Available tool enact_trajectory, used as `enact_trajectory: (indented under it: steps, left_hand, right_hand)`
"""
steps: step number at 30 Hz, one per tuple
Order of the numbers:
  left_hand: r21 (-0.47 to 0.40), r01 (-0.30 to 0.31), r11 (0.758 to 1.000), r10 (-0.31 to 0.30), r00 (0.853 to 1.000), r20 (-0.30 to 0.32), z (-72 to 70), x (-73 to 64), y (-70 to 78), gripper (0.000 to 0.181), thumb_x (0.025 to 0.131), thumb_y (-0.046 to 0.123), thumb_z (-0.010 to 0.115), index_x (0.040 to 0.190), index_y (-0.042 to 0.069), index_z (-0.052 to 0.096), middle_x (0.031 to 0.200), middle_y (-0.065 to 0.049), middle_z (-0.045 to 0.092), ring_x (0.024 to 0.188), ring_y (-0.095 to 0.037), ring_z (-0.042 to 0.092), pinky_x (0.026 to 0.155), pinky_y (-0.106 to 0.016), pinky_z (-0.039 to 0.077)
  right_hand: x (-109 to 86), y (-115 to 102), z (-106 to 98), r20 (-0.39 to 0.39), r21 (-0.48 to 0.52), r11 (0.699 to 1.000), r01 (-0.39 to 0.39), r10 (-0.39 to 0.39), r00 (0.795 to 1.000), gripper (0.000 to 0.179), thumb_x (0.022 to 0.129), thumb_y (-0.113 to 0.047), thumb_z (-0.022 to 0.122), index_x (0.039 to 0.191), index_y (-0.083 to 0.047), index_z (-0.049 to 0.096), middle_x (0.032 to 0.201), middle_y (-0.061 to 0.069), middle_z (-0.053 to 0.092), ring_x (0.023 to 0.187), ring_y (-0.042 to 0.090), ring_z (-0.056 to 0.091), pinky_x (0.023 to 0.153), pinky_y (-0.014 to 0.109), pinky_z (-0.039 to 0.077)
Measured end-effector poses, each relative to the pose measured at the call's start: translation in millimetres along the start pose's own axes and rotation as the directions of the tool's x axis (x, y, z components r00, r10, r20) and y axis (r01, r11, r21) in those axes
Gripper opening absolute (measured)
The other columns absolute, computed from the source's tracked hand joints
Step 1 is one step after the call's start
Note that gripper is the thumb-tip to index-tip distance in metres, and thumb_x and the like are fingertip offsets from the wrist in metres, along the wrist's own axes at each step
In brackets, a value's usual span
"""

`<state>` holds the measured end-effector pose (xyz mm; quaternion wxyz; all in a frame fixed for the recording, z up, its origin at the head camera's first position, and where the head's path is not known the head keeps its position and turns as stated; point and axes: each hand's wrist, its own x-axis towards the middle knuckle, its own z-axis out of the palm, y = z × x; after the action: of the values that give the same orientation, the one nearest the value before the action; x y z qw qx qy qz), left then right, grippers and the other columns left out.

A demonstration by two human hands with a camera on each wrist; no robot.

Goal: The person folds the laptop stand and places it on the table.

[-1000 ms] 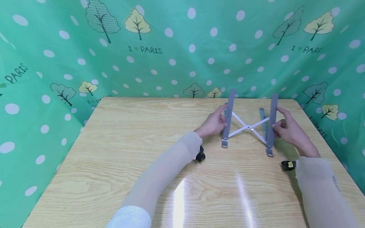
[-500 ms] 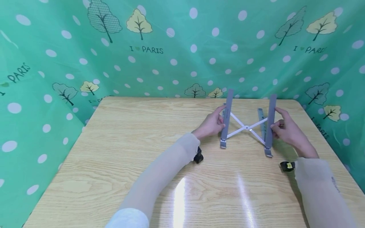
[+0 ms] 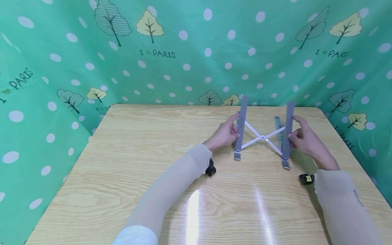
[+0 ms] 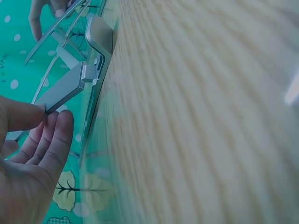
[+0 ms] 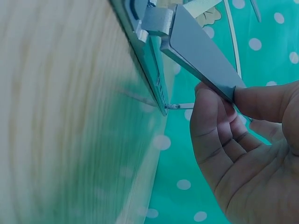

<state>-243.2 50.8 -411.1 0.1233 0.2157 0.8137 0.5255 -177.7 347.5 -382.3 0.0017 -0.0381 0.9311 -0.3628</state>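
A grey folding laptop stand (image 3: 262,137) stands unfolded at the back right of the table, its two raised arms joined by a crossed brace. My left hand (image 3: 223,136) pinches the left arm along its outer edge between thumb and fingers. On the other side, my right hand (image 3: 309,143) pinches the right arm the same way. In the left wrist view, the hinge and front lip (image 4: 99,35) of the stand sit down at the wood. The right wrist view shows the slotted base bar (image 5: 156,79) below the raised arm (image 5: 201,49).
The wooden table (image 3: 122,163) has two bright light reflections near its front. A green patterned cloth (image 3: 183,68) hangs right behind the table's back edge and along both sides. Small black wrist cameras (image 3: 210,168) hang under the sleeves.
Both hands have shifted slightly to the left with the laptop stand between them. Their pinch on its arms looks the same.
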Motion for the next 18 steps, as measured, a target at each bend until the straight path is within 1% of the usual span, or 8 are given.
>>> enact_trajectory:
  steps: [8,18]
  left_hand:
    - [0.022,-0.016,1.000,0.016,1.000,0.000,-7.1,-4.0,-2.2,0.087,0.083,-0.007,0.064,0.153,0.020,0.020,0.091,-0.004,0.057,0.079,-0.015,0.059,0.068,-0.020,0.054]
    - [0.017,-0.015,1.000,0.015,1.000,-0.012,-11.3,-9.7,-4.2,0.088,0.083,-0.007,0.064,0.153,0.022,0.020,0.092,-0.005,0.057,0.079,-0.015,0.059,0.068,-0.020,0.054]
  right_hand:
    - [2.4,-4.4,4.5,0.006,0.010,1.000,-0.002,0.002,1.000,0.071,0.100,-0.004,0.041,0.154,-0.017,-0.002,0.091,0.024,0.054,0.074,0.033,0.060,0.060,0.041,0.056]
    - [4.4,-8.3,7.9,0.010,0.013,1.000,0.017,-0.017,1.000,0.071,0.099,-0.002,0.042,0.154,-0.014,-0.001,0.090,0.025,0.054,0.072,0.033,0.060,0.059,0.041,0.055]
